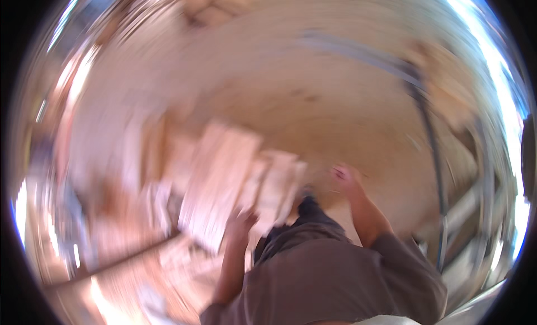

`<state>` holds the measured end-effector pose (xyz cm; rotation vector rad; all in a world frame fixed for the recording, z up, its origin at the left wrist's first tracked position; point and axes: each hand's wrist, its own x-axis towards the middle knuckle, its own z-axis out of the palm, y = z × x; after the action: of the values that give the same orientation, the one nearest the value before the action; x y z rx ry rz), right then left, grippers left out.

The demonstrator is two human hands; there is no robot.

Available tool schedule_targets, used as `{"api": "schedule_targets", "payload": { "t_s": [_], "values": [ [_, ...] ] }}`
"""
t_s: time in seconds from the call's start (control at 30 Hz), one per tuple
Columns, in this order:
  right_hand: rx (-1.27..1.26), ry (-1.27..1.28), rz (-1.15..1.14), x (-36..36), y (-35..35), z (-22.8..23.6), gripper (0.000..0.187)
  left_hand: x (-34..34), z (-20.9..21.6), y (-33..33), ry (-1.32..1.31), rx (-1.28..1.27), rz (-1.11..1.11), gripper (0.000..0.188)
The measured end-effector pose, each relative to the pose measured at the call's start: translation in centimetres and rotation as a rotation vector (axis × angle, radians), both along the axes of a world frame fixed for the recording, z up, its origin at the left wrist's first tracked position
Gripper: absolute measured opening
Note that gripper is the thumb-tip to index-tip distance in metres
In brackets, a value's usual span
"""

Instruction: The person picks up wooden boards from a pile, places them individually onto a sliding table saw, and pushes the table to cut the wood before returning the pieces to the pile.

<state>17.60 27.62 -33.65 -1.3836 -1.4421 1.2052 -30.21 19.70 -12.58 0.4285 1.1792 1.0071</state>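
Motion smears the whole head view. My left hand (240,220) is low and left of centre, over the near edge of a stack of pale, flat, wood-like pieces (221,182). Whether it touches or grips one of them is lost in the blur. More of these pale pieces (282,177) lie just right of the biggest one, close to my legs. My right hand (345,175) hangs out ahead of me over the brown floor, apart from the stack. Its fingers look bent, but they are too smeared to read, and no object shows at it.
Brown, dusty-looking floor (313,118) spreads ahead. On the right, a dark bar or hose (433,151) curves past a tan pile (447,84). Brownish blocks (215,6) sit at the far edge. A thin dark bar (128,258) runs across the lower left.
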Motion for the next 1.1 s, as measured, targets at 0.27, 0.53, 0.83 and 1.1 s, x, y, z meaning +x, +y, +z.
{"api": "schedule_targets", "payload": {
  "t_s": [0.27, 0.53, 0.83, 1.1],
  "values": [
    [-0.948, 0.230, -0.116, -9.3, -8.4, 4.3, 0.016, -12.8, 7.0, 1.9, 0.294, -0.138, 0.540, 0.069],
    [-1.055, 0.020, -0.415, -9.1, -6.7, 9.5, 0.018, -37.9, 2.4, 10.4, 1.453, -0.047, 0.467, 0.064],
    [-0.841, -0.190, 0.017, -26.0, -5.8, 17.8, 0.042, -54.4, -2.0, 17.5, 1.791, -0.082, 0.186, 0.059],
    [-0.643, -0.572, 0.336, -29.7, -5.6, 18.9, 0.040, -57.8, -2.2, 19.9, 2.051, -0.148, -0.174, 0.043]
  ]
}}
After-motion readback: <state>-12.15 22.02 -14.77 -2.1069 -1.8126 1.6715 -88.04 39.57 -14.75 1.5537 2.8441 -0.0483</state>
